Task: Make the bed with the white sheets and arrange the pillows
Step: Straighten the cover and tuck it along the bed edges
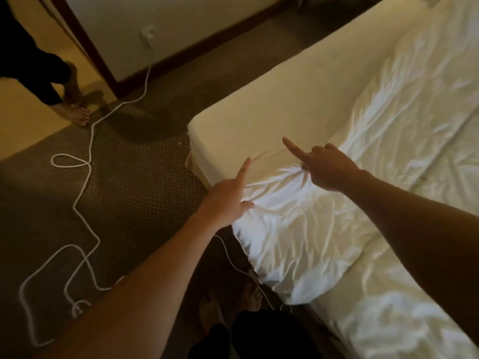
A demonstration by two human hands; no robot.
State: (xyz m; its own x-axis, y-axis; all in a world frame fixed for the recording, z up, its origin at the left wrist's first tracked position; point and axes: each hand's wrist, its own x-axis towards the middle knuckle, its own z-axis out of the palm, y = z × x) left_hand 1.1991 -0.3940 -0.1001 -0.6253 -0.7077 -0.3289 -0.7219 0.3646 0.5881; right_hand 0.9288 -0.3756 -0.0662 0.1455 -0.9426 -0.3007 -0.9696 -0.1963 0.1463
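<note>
A crumpled white sheet lies across the bed, whose near corner still shows its smooth cream cover. My left hand pinches the sheet's edge at the side of the mattress, index finger sticking straight out. My right hand grips a bunched fold of the same sheet a little farther in, its index finger also extended toward the bed's corner. The cloth puckers between both grips. No pillows are in view.
A long white cable loops over the patterned brown carpet left of the bed and runs to a wall socket. Another person's bare feet stand at the doorway, upper left. My own feet are beside the bed.
</note>
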